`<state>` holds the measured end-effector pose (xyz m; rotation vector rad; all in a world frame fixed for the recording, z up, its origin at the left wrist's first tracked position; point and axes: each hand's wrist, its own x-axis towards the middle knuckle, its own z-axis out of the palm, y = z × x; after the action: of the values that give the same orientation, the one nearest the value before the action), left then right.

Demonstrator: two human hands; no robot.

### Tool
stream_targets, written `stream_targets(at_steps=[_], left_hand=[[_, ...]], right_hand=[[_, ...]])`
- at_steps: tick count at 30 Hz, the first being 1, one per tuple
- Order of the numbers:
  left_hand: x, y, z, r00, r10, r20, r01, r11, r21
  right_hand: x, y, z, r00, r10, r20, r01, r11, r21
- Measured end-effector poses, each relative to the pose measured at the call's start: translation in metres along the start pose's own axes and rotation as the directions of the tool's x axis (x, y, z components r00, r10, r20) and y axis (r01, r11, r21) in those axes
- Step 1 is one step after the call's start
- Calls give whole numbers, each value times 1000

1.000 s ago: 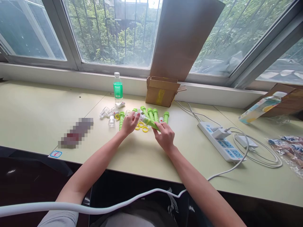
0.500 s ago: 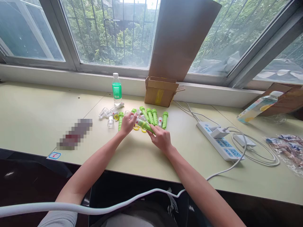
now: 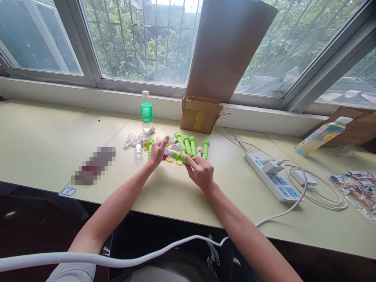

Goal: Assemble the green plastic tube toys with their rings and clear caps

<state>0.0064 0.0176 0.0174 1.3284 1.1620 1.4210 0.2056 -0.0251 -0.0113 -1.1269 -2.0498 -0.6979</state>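
Green tube (image 3: 179,156) is held just over the table (image 3: 176,192), its long axis running left to right between the hands. Right hand (image 3: 201,172) pinches the green end. Left hand (image 3: 158,150) is closed on the clear tip, with spare tubes (image 3: 190,145) lying just beyond.

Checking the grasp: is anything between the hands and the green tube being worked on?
Nothing visible. The right hand holds the green tube by its body, the left hand by its clear tip; other green tubes lie behind it on the table.
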Motion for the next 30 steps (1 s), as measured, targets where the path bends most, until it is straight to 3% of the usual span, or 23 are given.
stream_targets(at_steps=[4,10,17,20,24,30], left_hand=[[0,1,-1,1000,15,8,-15,997,70],[2,-4,2,977,196,-86,-161,939,303],[1,-3,2,950,297,-97,-239,889,390],[-1,-1,3,933,350,-85,-286,863,417],[-3,-1,3,891,450,-63,-374,806,460],[-5,-2,-1,823,567,-32,-479,723,497]], right_hand=[[1,1,-1,1000,17,-21,-18,999,-37],[-1,-3,-4,985,-11,170,1,998,63],[1,-15,-6,935,172,310,-243,947,210],[3,-13,-7,893,232,385,-372,862,343],[4,-7,-5,837,238,493,-506,677,534],[7,-3,-4,822,113,558,-534,494,686]])
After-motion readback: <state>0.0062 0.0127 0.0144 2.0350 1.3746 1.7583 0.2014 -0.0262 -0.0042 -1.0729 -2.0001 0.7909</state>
